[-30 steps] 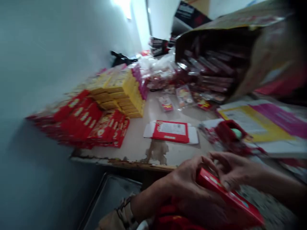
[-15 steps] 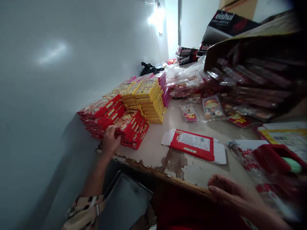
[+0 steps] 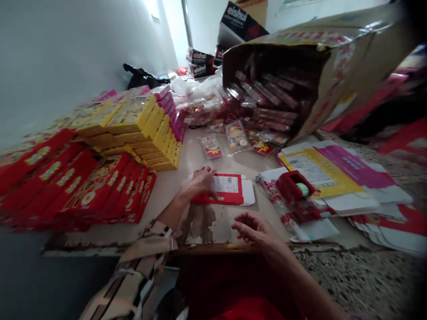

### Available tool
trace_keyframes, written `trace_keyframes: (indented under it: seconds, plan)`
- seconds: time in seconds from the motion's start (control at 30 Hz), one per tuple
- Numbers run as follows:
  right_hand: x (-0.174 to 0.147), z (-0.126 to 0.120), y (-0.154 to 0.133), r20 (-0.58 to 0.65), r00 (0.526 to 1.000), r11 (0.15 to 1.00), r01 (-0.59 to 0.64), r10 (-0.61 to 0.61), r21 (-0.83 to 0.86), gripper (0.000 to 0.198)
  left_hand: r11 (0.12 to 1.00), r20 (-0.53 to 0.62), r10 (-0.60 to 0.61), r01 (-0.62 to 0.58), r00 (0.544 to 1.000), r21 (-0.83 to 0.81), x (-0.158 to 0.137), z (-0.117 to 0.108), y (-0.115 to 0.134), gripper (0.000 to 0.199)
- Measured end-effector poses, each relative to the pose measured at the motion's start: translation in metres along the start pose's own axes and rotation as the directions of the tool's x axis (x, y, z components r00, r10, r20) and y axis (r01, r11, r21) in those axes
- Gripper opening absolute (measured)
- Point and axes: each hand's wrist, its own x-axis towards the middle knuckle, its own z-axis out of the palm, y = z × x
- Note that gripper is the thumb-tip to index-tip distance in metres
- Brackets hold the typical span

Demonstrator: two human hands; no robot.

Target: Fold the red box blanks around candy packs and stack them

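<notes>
My left hand (image 3: 200,184) lies over the left end of a flattened red carton (image 3: 230,189) on the table. Its fingers reach across the top while the thumb sits apart near the front edge. White flaps stick out at the carton's right end, and a printed label faces up. My right hand (image 3: 251,226) hovers by the table's front edge, fingers loosely curled and apart, with nothing in them. Left of my left hand stand stacks of filled red boxes (image 3: 100,189). Behind these rise stacked yellow boxes (image 3: 133,118).
A red tape dispenser (image 3: 293,189) rests on plastic packaging at the right. Flat yellow cartons (image 3: 316,171) and purple ones (image 3: 355,164) lie beyond it. A large cardboard box (image 3: 347,84) on its side holds clear packets. Loose clear packets (image 3: 236,135) lie before it.
My left hand has left the stacked red boxes and moved right onto the flattened carton. My right hand has come nearer to that carton. The view has turned right.
</notes>
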Motion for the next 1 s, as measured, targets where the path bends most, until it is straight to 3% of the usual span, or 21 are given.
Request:
trace_keyframes:
  seconds: [0.1, 0.23, 0.3, 0.37, 0.5, 0.7, 0.83, 0.93, 1.0]
  plan:
    - [0.014, -0.009, 0.001, -0.128, 0.992, 0.992, 0.03, -0.013, 0.125, 0.055, 0.997, 0.122, 0.076, -0.08, 0.99, 0.025, 0.034, -0.001, -0.015, 0.079]
    - [0.044, -0.026, -0.004, -0.343, 0.933, 0.973, 0.167, -0.104, 0.159, 0.071, 0.988, 0.14, 0.146, -0.151, 0.979, 0.025, 0.036, -0.011, -0.018, 0.056]
    - [0.055, -0.029, -0.004, -0.368, 0.92, 0.974, 0.193, -0.136, 0.122, 0.075, 0.989, 0.143, 0.147, -0.15, 0.979, 0.012, 0.033, -0.015, -0.016, 0.044]
    - [0.059, -0.028, -0.001, -0.32, 0.936, 0.978, 0.186, -0.146, 0.099, 0.076, 0.991, 0.128, 0.133, -0.135, 0.983, 0.004, 0.033, -0.017, -0.018, 0.051]
    - [0.054, -0.018, 0.011, -0.31, 0.935, 0.977, 0.202, -0.174, 0.062, 0.073, 0.989, 0.133, 0.146, -0.148, 0.98, 0.0, 0.04, -0.014, -0.026, 0.093]
    - [0.064, -0.018, 0.015, -0.345, 0.919, 0.962, 0.245, -0.191, 0.121, 0.068, 0.991, 0.247, 0.134, -0.137, 0.96, -0.005, 0.062, -0.019, -0.02, 0.081]
    - [0.065, -0.02, 0.001, -0.327, 0.916, 0.95, 0.285, -0.231, 0.126, 0.06, 0.979, 0.41, 0.198, -0.162, 0.89, -0.123, 0.062, -0.053, -0.004, 0.06]
    - [0.053, -0.008, -0.005, -0.382, 0.859, 0.926, 0.377, -0.341, 0.022, 0.055, 0.918, 0.549, 0.325, -0.117, 0.77, -0.38, 0.04, -0.072, 0.009, 0.049]
    - [0.042, 0.003, -0.003, -0.416, 0.813, 0.905, 0.42, -0.406, -0.062, 0.063, 0.835, 0.551, 0.403, -0.046, 0.731, -0.549, 0.018, -0.072, 0.017, 0.047]
